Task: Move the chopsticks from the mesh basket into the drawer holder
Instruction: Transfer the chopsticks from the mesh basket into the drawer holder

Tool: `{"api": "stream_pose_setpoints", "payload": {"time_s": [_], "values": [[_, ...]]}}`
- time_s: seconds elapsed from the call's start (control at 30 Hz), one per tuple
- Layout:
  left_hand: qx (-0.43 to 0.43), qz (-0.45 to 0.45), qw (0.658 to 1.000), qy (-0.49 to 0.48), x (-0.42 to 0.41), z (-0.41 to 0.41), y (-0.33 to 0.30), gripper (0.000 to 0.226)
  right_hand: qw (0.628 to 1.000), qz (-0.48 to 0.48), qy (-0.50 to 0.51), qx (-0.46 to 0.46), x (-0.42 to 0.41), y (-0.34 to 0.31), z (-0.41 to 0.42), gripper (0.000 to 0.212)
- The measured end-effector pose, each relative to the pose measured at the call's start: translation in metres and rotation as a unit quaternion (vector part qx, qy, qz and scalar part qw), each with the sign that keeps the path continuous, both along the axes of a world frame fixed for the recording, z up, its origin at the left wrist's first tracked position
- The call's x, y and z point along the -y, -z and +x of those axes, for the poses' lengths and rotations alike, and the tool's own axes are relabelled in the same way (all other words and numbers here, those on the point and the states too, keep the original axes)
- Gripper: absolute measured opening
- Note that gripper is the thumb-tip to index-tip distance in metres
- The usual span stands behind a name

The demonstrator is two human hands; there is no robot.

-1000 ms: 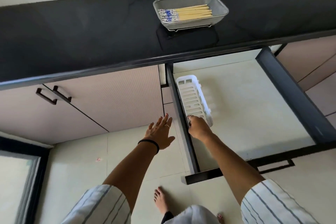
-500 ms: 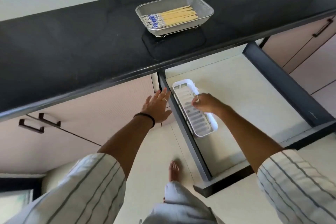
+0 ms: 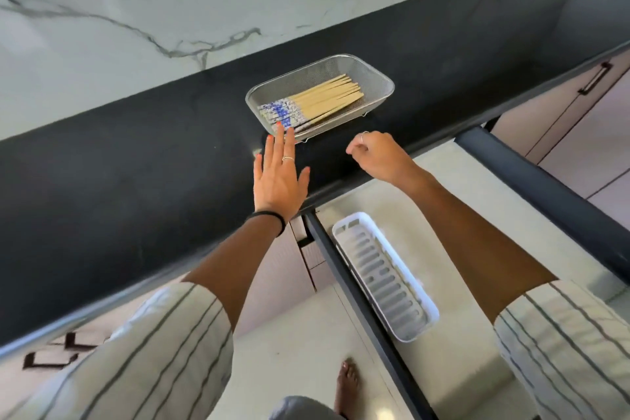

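Black worktop point(image 3: 136, 187), chopsticks point(image 3: 313, 102) in mesh basket point(image 3: 375, 73) near its front edge, my left hand point(image 3: 278, 177) flat and spread at the basket, my right hand point(image 3: 378, 155) loosely curled, grasping nothing, white holder point(image 3: 344, 225) bare in the drawer point(image 3: 531, 164).

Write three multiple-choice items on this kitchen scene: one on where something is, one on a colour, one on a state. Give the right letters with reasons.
1. Where do the chopsticks lie?
A. in the mesh basket on the counter
B. in the white holder
C. on the floor

2. What colour is the holder in the drawer?
A. black
B. white
C. blue

3. What state is the left hand in?
A. closed around chopsticks
B. gripping the drawer handle
C. open and flat, fingers reaching toward the basket

Answers:
1. A, the bundle rests inside the mesh basket on the dark counter.
2. B, the slotted holder is white and holds nothing.
3. C, the fingers are spread and hold nothing; the right hand is loosely curled, also holding nothing.
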State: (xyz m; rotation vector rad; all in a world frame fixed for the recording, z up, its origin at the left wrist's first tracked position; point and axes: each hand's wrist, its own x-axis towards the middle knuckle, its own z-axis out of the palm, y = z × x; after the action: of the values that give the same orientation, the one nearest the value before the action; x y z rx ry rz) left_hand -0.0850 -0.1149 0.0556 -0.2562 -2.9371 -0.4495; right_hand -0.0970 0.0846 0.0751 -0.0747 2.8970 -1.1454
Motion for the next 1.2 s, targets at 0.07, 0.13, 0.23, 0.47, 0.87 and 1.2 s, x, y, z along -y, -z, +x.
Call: {"api": "stream_pose_setpoints", "payload": {"time_s": [0.07,0.13,0.23,0.47,0.87,1.2], "values": [[-0.018,0.012,1.000,-0.010,0.002,-0.013,-0.004,0.077,1.000,0.001,0.001,-0.013,0.002,-0.003,-0.009,0.024],[-0.015,0.036,0.999,-0.029,0.004,-0.025,-0.003,0.081,1.000,0.002,0.006,-0.026,0.003,-0.004,-0.014,0.023],[0.010,0.072,0.996,-0.061,0.005,-0.035,0.000,0.088,0.999,0.011,0.013,-0.048,0.002,-0.006,-0.023,0.023],[0.019,0.160,0.987,-0.008,0.003,-0.046,0.015,0.089,0.995,0.062,0.042,-0.070,0.006,-0.025,-0.056,0.024],[0.013,0.277,0.961,0.021,0.021,-0.071,0.047,0.074,0.983,0.149,0.026,0.099,0.047,-0.005,-0.138,0.042],[0.010,0.265,0.964,0.031,0.021,-0.074,0.051,0.069,0.954,0.286,-0.002,0.085,0.063,-0.003,-0.157,0.048]]}}
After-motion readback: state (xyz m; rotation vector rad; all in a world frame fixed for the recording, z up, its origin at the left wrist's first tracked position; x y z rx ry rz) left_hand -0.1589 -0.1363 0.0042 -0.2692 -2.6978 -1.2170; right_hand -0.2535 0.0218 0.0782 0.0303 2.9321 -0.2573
